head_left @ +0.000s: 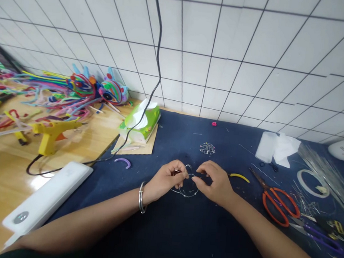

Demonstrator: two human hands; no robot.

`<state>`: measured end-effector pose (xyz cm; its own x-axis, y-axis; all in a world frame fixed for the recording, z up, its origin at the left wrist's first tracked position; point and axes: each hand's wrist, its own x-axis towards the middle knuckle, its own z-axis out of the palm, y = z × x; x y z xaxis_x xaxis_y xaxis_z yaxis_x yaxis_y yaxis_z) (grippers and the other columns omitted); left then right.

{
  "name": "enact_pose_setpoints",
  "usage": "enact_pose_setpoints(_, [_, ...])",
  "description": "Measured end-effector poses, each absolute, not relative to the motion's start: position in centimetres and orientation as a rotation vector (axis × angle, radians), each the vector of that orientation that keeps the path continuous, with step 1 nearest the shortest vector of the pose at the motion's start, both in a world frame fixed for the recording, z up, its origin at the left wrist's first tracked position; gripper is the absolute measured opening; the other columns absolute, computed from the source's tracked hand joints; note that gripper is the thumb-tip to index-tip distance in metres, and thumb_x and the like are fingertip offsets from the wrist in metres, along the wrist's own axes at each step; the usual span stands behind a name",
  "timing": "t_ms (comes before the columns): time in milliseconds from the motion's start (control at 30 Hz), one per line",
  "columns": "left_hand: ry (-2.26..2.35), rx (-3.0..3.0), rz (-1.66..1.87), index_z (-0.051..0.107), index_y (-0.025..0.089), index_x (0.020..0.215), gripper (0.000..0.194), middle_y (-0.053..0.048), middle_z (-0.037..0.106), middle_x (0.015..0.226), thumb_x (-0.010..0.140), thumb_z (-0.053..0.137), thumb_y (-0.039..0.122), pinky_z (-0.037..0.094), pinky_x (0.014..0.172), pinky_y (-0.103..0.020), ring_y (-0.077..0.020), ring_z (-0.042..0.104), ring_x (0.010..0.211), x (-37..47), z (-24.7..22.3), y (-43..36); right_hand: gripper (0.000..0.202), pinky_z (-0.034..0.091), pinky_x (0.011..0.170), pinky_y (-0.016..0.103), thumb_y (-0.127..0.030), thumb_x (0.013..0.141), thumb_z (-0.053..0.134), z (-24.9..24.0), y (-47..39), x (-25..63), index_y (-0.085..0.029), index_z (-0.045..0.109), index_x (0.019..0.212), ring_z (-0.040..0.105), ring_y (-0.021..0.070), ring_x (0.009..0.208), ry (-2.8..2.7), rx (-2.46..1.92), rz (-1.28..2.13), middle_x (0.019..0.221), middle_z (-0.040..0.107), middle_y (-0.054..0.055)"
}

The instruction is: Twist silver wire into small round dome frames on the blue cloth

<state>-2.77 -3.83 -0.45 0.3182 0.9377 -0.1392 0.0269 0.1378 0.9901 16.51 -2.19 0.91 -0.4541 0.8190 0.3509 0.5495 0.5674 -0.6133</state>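
Observation:
My left hand, with a silver bangle on the wrist, pinches a thin silver wire piece between thumb and forefinger. The piece has a rounded loop with small beads or knots along it, hanging over the dark blue cloth. My right hand is just to its right. Its thumb and forefinger are curved, with a small gap between them, close to the wire's upper part; whether they touch it is hard to see. Beyond the hands, a small wire dome with coloured dots rests on the cloth.
At right lie orange-handled scissors, purple-handled scissors, a white tape ring and a wire bundle. At left are a yellow glue gun, white power bank, tissue pack and black cable.

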Motion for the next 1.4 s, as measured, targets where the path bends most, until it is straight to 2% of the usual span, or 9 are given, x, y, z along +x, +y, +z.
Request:
enact_pose_setpoints(133, [0.987, 1.264, 0.818, 0.049, 0.014, 0.081, 0.014, 0.003, 0.05, 0.061, 0.08, 0.053, 0.028, 0.041, 0.052, -0.019, -0.0055, 0.047, 0.052, -2.3, -0.2, -4.3, 0.008, 0.04, 0.071, 0.028, -0.025, 0.078, 0.051, 1.1, -2.8, 16.0, -0.018, 0.053, 0.079, 0.05, 0.0154, 0.075, -2.198, -1.123, 0.45, 0.076, 0.054, 0.004])
enact_pose_setpoints(333, [0.99, 1.278, 0.813, 0.05, 0.013, 0.082, 0.017, 0.002, 0.051, 0.065, 0.079, 0.054, 0.03, 0.041, 0.054, -0.02, -0.0056, 0.048, 0.053, -2.2, -0.1, -4.2, 0.007, 0.04, 0.063, 0.024, -0.016, 0.077, 0.047, 1.4, -2.9, 15.9, -0.019, 0.052, 0.074, 0.048, 0.011, 0.063, -2.123, -1.189, 0.583, 0.067, 0.052, 0.0])
enact_pose_setpoints(533, [0.97, 1.296, 0.808, 0.051, 0.013, 0.081, 0.015, 0.003, 0.049, 0.062, 0.079, 0.052, 0.028, 0.041, 0.054, -0.02, -0.0054, 0.047, 0.052, -2.2, -0.2, -4.2, 0.013, 0.042, 0.063, 0.023, -0.018, 0.072, 0.052, 1.3, -3.1, 15.5, -0.02, 0.053, 0.085, 0.051, 0.0109, 0.065, -2.038, -1.182, 0.662, 0.074, 0.054, 0.0])
enact_pose_setpoints(733, [0.944, 1.347, 0.779, 0.051, 0.014, 0.08, 0.011, 0.003, 0.048, 0.063, 0.079, 0.051, 0.024, 0.041, 0.055, -0.02, -0.0061, 0.047, 0.054, -2.0, -0.2, -4.4, 0.009, 0.041, 0.06, 0.023, -0.017, 0.074, 0.049, 1.4, -3.2, 15.5, -0.02, 0.056, 0.078, 0.051, 0.0111, 0.061, -2.015, -1.21, 0.663, 0.068, 0.055, -0.001])
enact_pose_setpoints(933, [1.106, 1.447, 0.842, 0.053, 0.014, 0.078, 0.009, 0.002, 0.05, 0.067, 0.079, 0.05, 0.023, 0.04, 0.056, -0.02, -0.0067, 0.046, 0.057, -2.3, -0.5, -4.1, 0.006, 0.041, 0.058, 0.023, -0.017, 0.074, 0.048, 1.5, -3.0, 15.7, -0.02, 0.053, 0.075, 0.05, 0.0106, 0.059, -1.841, -1.335, 0.828, 0.065, 0.053, -0.002])
enact_pose_setpoints(1067, [1.101, 1.346, 0.857, 0.051, 0.014, 0.081, 0.011, 0.0, 0.051, 0.071, 0.08, 0.05, 0.025, 0.04, 0.054, -0.019, -0.0071, 0.047, 0.059, -2.5, -0.5, -3.8, 0.012, 0.044, 0.059, 0.023, -0.02, 0.075, 0.048, 1.2, -2.4, 16.2, -0.02, 0.052, 0.086, 0.053, 0.0103, 0.062, -1.689, -1.365, 1.092, 0.071, 0.056, -0.002])
enact_pose_setpoints(1200, [1.05, 1.296, 0.867, 0.05, 0.014, 0.08, 0.013, 0.001, 0.05, 0.067, 0.08, 0.051, 0.027, 0.04, 0.054, -0.019, -0.0066, 0.046, 0.057, -2.8, -0.4, -3.6, 0.018, 0.045, 0.058, 0.023, -0.022, 0.074, 0.05, 0.7, -2.0, 16.6, -0.019, 0.053, 0.092, 0.054, 0.0098, 0.062, -1.641, -1.338, 1.213, 0.076, 0.057, 0.0])
enact_pose_setpoints(1400, [1.033, 1.267, 0.894, 0.05, 0.013, 0.081, 0.017, 0.002, 0.051, 0.063, 0.08, 0.052, 0.031, 0.04, 0.055, -0.02, -0.0065, 0.046, 0.055, -2.9, -0.2, -3.5, 0.016, 0.044, 0.054, 0.021, -0.027, 0.078, 0.048, 0.5, -2.0, 16.8, -0.018, 0.056, 0.089, 0.054, 0.0093, 0.058, -1.649, -1.318, 1.288, 0.07, 0.057, -0.001])
